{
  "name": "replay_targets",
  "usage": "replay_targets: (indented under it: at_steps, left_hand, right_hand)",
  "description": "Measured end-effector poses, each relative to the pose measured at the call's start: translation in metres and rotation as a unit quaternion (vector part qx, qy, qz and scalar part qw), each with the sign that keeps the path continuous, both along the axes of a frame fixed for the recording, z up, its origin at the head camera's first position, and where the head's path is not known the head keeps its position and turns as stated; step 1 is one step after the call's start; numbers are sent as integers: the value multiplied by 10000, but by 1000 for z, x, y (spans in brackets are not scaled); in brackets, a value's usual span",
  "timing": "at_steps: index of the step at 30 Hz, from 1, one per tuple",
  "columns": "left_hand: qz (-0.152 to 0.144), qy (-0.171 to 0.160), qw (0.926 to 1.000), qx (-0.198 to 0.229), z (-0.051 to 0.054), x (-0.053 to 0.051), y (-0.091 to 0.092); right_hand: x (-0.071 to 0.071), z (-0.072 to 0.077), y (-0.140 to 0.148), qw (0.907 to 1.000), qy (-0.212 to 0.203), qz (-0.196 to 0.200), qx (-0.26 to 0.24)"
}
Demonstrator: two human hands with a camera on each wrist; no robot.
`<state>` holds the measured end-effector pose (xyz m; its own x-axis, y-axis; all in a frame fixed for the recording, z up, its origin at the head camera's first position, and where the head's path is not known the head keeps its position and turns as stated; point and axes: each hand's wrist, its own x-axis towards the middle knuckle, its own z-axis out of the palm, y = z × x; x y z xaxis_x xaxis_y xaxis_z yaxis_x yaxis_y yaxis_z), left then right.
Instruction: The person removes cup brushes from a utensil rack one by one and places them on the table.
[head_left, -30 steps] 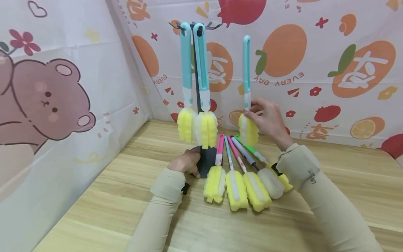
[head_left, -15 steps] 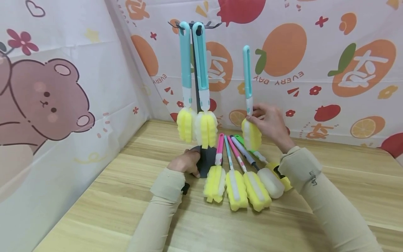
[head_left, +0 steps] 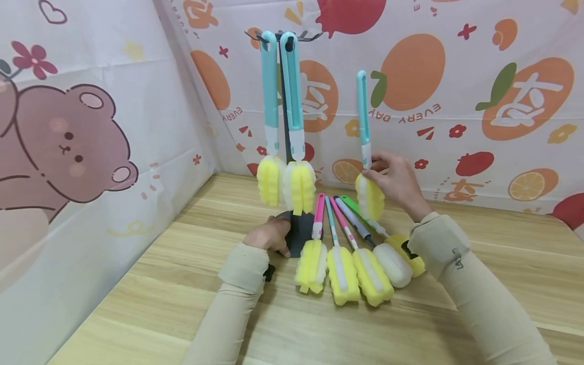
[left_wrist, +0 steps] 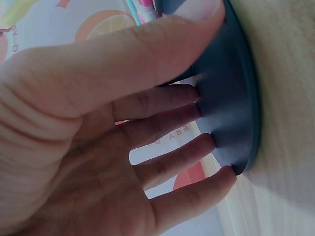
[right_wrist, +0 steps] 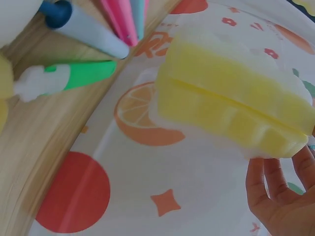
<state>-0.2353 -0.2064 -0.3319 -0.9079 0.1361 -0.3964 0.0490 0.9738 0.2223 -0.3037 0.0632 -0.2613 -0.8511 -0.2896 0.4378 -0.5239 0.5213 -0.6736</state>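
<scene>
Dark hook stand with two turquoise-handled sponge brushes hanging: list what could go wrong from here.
The right hand pinches another turquoise-handled yellow-and-white sponge brush low, near its sponge, so the raised handle might wobble or tip. If that brush swings sideways, it could knock the hanging brushes off their hooks. Should the left hand lift from the dark round base, a bump might topple the stand.

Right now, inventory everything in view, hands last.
Table: 1, light wood, underneath
Stand: 1, black, upright on table
Hanging brushes: 2, turquoise, yellow and white, on stand
Held brush: 1, same colours, right of stand
Lying brushes: 5, handles pink, blue, pink, lavender, green, on table
Fruit-print backdrop: 1, white, behind
Bear-print backdrop: 1, white, left
Wrist pieces: 2, black, at cuffs
Sleeves: 2, beige, forearms
Left hand: 1, bare, on stand base
Right hand: 1, bare, pinching held brush
</scene>
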Motion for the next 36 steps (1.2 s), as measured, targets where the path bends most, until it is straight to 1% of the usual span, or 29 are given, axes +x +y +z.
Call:
replay_targets:
  at_steps: [7, 25, 36]
  left_hand:
    - [-8, -4, 10000, -18, 0, 1, 0]
    - [25, -10, 10000, 9, 1, 1, 1]
    - [46, 6, 10000, -12, 1, 2, 1]
  right_hand:
    - [-1, -2, 4, 9999, -60, -60, 139]
    - [-6, -4, 18, 9993, -106, 1, 348]
    - [-10, -7, 24, 9978, -237, -25, 615]
